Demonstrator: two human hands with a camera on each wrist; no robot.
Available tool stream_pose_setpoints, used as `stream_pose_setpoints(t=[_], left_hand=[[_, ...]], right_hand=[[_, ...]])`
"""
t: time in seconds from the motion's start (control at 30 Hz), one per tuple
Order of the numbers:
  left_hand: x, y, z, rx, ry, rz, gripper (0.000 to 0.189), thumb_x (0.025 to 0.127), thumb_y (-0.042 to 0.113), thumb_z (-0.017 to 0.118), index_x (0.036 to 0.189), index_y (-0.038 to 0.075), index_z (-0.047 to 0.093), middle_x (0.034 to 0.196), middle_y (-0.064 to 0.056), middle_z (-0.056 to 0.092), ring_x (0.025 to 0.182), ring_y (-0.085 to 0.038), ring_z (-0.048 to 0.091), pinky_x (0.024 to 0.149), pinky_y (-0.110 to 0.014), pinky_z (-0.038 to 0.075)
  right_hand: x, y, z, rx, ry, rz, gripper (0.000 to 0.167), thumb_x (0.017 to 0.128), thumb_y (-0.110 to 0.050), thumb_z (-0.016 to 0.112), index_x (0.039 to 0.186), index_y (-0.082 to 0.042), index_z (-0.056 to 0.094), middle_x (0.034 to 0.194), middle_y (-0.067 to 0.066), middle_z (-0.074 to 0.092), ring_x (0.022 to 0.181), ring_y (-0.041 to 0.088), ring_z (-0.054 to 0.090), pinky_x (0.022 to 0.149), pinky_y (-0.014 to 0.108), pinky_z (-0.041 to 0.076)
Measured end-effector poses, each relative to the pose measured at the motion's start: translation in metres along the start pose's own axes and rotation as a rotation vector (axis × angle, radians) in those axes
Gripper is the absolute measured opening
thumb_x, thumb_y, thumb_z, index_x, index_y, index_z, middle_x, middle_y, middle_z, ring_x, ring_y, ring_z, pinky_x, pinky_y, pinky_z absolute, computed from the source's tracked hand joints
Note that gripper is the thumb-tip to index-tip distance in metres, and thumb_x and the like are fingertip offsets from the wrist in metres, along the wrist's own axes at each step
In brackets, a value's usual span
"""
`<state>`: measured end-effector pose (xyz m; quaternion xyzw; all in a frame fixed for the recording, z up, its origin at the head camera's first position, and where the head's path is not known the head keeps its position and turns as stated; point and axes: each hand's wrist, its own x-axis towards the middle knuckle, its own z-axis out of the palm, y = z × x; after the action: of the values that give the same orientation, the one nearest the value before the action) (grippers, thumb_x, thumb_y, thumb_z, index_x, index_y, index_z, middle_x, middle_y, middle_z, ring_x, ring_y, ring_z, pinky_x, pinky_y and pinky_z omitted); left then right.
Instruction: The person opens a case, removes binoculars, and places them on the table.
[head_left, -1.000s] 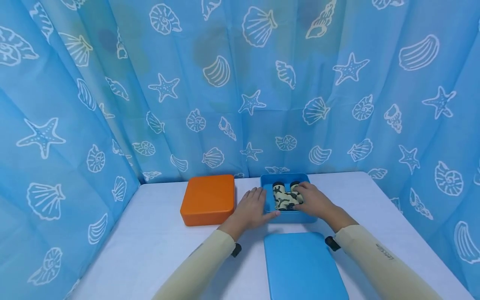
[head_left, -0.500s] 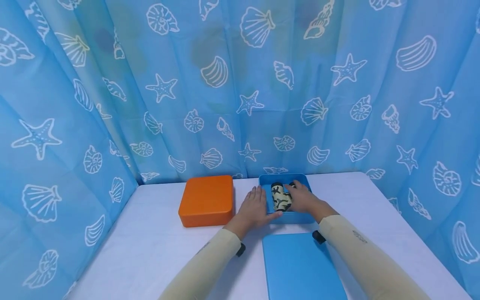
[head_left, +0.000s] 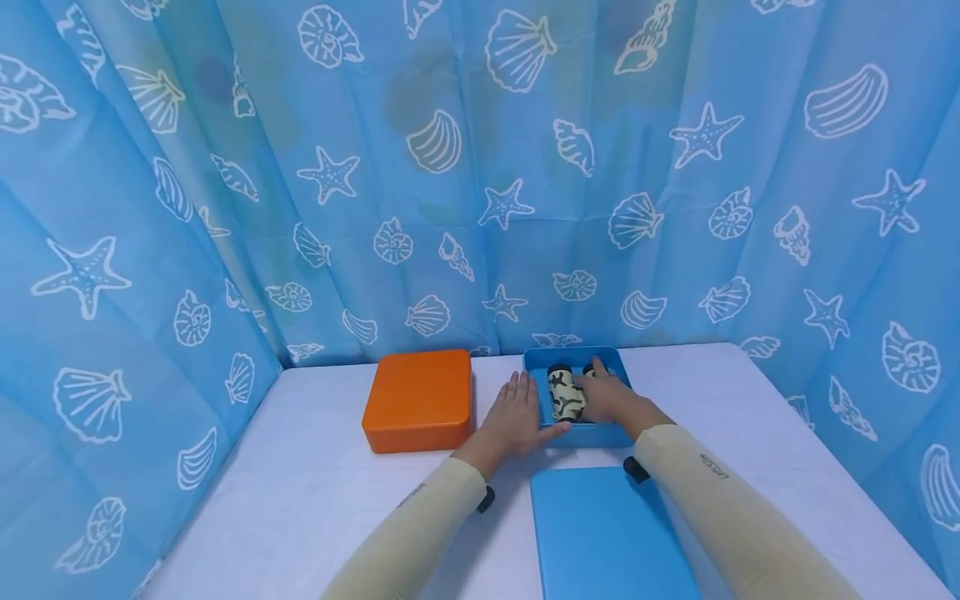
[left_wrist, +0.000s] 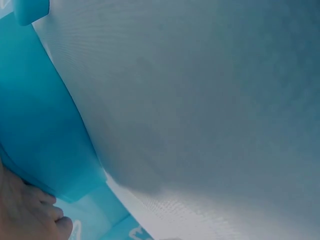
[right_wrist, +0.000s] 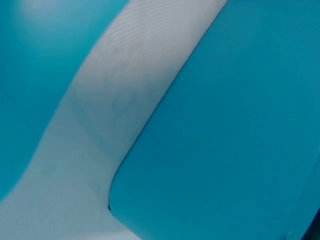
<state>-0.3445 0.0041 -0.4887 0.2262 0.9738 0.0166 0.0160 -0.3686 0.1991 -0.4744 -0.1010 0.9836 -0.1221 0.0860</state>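
Head view: the right grip (head_left: 609, 398) lies over the right barrel of a camouflage-patterned pair of binoculars (head_left: 564, 396), with one finger extended toward the far end. Its palm side and thumb are hidden, so whether it is clamped on the barrel cannot be told. The binoculars rest inside an uncovered blue box (head_left: 581, 436), directly beneath and to the left of the right grip; the left barrel is exposed, its dark end cap pointing away from the person.

The left grip (head_left: 517, 415) is extended, not clamped: its fingers lie straight along the left wall of the blue box, and its thumb reaches along the front wall. Left wrist view shows these fingers (left_wrist: 31, 212) beside a blue wall.

An orange box (head_left: 420, 396) stands to the left of the left grip. A flat blue lid (head_left: 607, 533) lies on the white counter (head_left: 300, 475), nearer the person than either grip. Beyond both grips hangs a blue curtain (head_left: 465, 158) printed with white shells and starfish.
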Motion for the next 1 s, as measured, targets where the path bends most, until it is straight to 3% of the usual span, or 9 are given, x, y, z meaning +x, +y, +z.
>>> stream_pose_setpoints(t=[0.4,0.57,0.77,1.0], left_hand=[[-0.0032,0.0011,-0.003,0.0,0.0,0.001,0.113,0.08,0.087,0.015,0.156,0.003,0.011,0.162,-0.014,0.008,0.147,-0.029,0.007,0.117,-0.04,0.011],[-0.0019,0.0003,-0.0005,-0.015,0.002,0.001,0.115,0.077,0.088,0.014,0.156,0.004,0.012,0.162,-0.013,0.008,0.147,-0.029,0.008,0.117,-0.04,0.012],[-0.0005,-0.0005,0.0022,-0.023,0.006,0.002,0.118,0.075,0.09,0.011,0.156,0.004,0.011,0.162,-0.014,0.008,0.148,-0.029,0.007,0.117,-0.04,0.011],[-0.0013,-0.0007,0.0007,-0.033,-0.002,-0.007,0.114,0.079,0.088,0.017,0.156,0.004,0.011,0.162,-0.013,0.007,0.148,-0.028,0.006,0.117,-0.039,0.01]], right_hand=[[-0.002,-0.0036,-0.0026,0.005,0.044,-0.032,0.062,0.087,-0.019,0.071,0.141,0.001,0.048,0.152,0.038,0.008,0.131,0.054,0.034,0.098,0.061,0.039],[-0.0041,-0.0028,-0.002,0.009,0.039,-0.013,0.062,0.088,-0.019,0.07,0.142,0.001,0.046,0.153,0.037,0.008,0.132,0.053,0.031,0.1,0.062,0.037],[-0.0062,-0.0022,-0.0044,0.012,0.054,-0.003,0.065,0.086,-0.019,0.074,0.144,-0.005,0.047,0.153,0.037,0.007,0.125,0.055,0.04,0.094,0.063,0.041],[-0.0053,-0.0013,-0.0065,-0.008,0.075,-0.032,0.066,0.085,-0.023,0.076,0.142,-0.005,0.048,0.152,0.038,0.009,0.124,0.055,0.041,0.094,0.062,0.042]])
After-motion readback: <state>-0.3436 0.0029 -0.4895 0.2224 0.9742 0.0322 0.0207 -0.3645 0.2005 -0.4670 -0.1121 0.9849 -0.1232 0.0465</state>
